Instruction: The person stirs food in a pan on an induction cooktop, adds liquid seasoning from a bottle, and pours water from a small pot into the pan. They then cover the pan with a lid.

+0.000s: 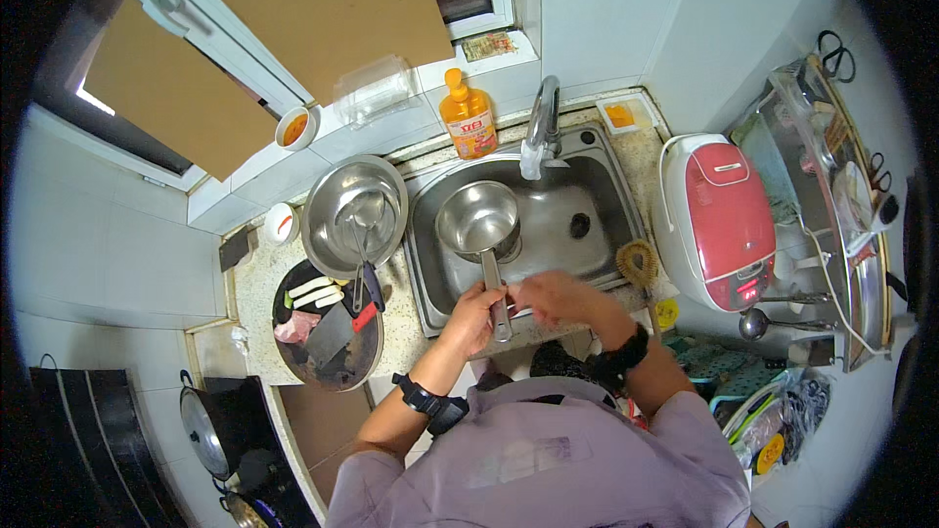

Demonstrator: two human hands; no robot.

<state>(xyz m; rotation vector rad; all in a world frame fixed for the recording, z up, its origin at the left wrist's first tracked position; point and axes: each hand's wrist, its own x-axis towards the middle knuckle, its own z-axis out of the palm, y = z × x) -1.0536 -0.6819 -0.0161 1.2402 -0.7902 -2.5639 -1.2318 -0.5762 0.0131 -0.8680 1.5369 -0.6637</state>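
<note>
A stainless steel ladle-like pan [478, 216] with a long flat handle is held over the left part of the sink [609, 257]. My left hand [475, 312] grips its handle near the front edge of the sink. My right hand [550, 298] is blurred, just right of the handle; whether its fingers touch the handle or hold anything cannot be told. The pan's bowl hangs below the faucet [543, 125] and to its left. Under the bowl a round dark-rimmed thing in the basin is mostly hidden.
Left of the sink stand a steel basin [315, 213] holding utensils and a round cutting board [370, 359] with a cleaver [330, 337], raw meat [296, 328] and white strips. A soap bottle [469, 121], scrub brush [637, 262] and red rice cooker [730, 213] surround the sink.
</note>
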